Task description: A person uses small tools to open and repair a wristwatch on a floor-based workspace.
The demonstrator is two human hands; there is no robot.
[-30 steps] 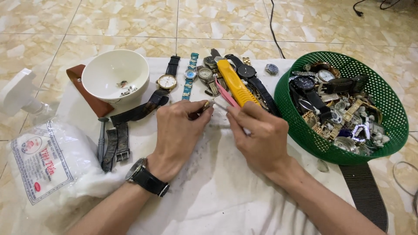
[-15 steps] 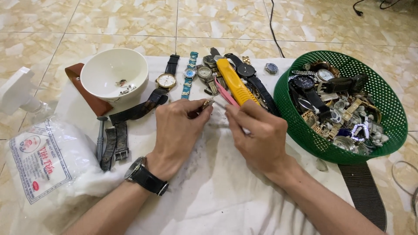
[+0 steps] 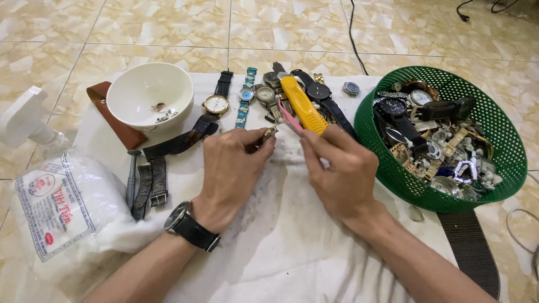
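Observation:
My left hand (image 3: 233,168), with a black wristwatch on its wrist, pinches a small metal watch part (image 3: 269,133) between thumb and fingers above the white cloth (image 3: 281,247). My right hand (image 3: 342,171) faces it a few centimetres to the right, its fingers closed around a thin pale tool whose tip barely shows. Just behind both hands lie pink tweezers (image 3: 287,116) and a yellow-handled tool (image 3: 303,105) among a row of wristwatches (image 3: 216,104).
A white bowl (image 3: 147,92) with a few small parts stands at the back left by a brown leather case (image 3: 112,115). A green mesh basket (image 3: 499,140) full of watches sits right. Loose straps (image 3: 151,185) and a plastic bag (image 3: 53,207) lie left; a dark strap (image 3: 469,247) lies lower right.
Both hands stay in nearly the same place over the cloth. The fingers shift only slightly around the small metal part.

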